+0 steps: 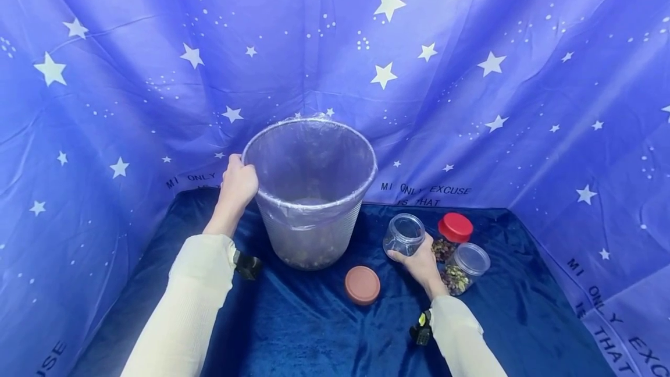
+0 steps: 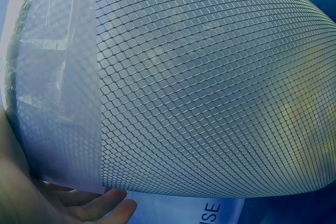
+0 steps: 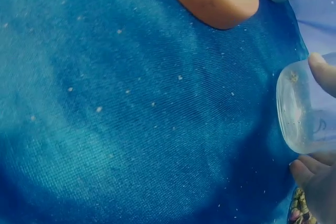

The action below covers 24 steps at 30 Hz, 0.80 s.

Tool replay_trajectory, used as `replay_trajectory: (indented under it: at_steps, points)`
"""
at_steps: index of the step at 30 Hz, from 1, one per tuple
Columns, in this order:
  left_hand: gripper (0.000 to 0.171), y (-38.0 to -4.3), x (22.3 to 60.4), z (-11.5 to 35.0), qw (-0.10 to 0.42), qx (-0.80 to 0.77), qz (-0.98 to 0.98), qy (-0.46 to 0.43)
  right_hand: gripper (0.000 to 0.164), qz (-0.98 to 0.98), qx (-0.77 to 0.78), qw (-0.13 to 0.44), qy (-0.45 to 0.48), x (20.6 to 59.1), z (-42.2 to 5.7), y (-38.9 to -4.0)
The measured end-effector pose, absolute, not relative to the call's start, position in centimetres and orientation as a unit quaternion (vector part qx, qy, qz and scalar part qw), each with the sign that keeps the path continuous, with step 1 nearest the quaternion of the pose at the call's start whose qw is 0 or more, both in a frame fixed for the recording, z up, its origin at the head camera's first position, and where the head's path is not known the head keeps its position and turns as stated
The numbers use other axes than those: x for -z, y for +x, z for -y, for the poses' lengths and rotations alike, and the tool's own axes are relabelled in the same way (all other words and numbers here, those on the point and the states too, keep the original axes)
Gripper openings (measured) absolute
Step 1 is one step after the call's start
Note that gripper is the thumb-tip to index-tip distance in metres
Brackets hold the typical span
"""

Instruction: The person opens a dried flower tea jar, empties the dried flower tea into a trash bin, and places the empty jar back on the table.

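Note:
My left hand [image 1: 239,182] grips the left rim of a mesh waste bin [image 1: 314,237] lined with a clear plastic bag. In the left wrist view its fingers [image 2: 100,205] lie against the bin's outer side, and the mesh [image 2: 184,87] fills most of the picture. Small bits show low in the bin. To the right, my right hand [image 1: 421,262] holds a lidless clear jar [image 1: 400,245] between thumb and fingers. The right wrist view shows this jar [image 3: 298,108] with a few crumbs inside. An orange-brown lid [image 1: 362,285] lies on the cloth between bin and jar.
Beside the right hand stand a red-lidded jar [image 1: 455,227] of dark dried pieces and a clear-lidded jar [image 1: 473,258] of yellowish dried pieces. Blue velvety cloth [image 1: 298,330] covers the table, with pale specks on it. Star-patterned curtains [image 1: 314,39] surround it.

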State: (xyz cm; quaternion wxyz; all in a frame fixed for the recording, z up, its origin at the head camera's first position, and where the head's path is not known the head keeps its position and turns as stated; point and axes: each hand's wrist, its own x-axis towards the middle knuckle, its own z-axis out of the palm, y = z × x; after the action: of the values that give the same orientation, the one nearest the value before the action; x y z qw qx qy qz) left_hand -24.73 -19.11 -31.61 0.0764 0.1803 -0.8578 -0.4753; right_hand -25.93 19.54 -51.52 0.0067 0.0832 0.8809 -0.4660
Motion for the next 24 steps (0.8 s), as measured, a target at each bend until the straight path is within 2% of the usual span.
replay_trajectory:
  at_steps: [9,24]
  points:
    - [0.05,-24.9,31.8,19.2,0.073,0.48,0.855,0.183,0.116,-0.885,0.458,0.016,0.087,50.8,-19.9,-25.6]
    - [0.05,-24.9,31.9,19.1,0.081,0.494,0.846,0.185,0.115,-0.891,0.45,-0.003,0.053,49.1,-20.3,-25.7]
